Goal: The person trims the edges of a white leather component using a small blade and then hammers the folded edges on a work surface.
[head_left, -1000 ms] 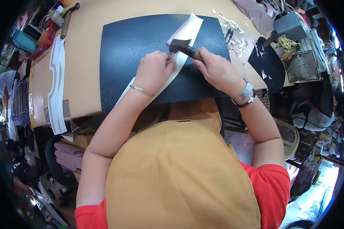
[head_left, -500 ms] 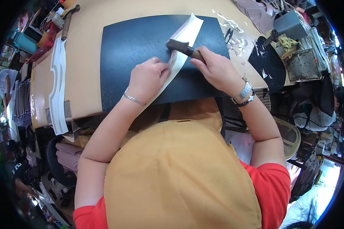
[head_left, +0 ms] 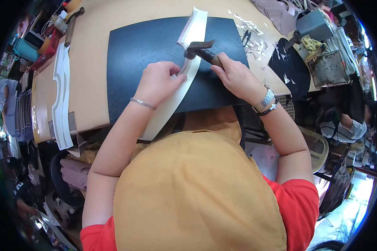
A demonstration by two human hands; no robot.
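A long curved white strip (head_left: 178, 96) with a folded edge lies slantwise across a black board (head_left: 134, 54), its lower end hanging over the near edge. With thumb and fingers closed, my left hand (head_left: 160, 81) pinches the strip's left edge. My right hand (head_left: 238, 79) is wrapped round the handle of a hammer (head_left: 199, 48). The dark hammer head is over the strip's folded edge, just beyond my left fingertips; whether it touches the strip I cannot tell.
Further white curved strips (head_left: 62, 98) lie at the table's left edge, near a second hammer (head_left: 71, 29) and a red basket (head_left: 50, 49). Right of the board are small scissors (head_left: 246, 38), several triangular scraps (head_left: 259, 51), a black sheet (head_left: 291, 69) and a stained metal tin (head_left: 330, 69).
The strip has swung, its far end moving left and its lower end coming into sight. My left hand has shifted slightly along the edge. The hammer head has turned and moved a little nearer.
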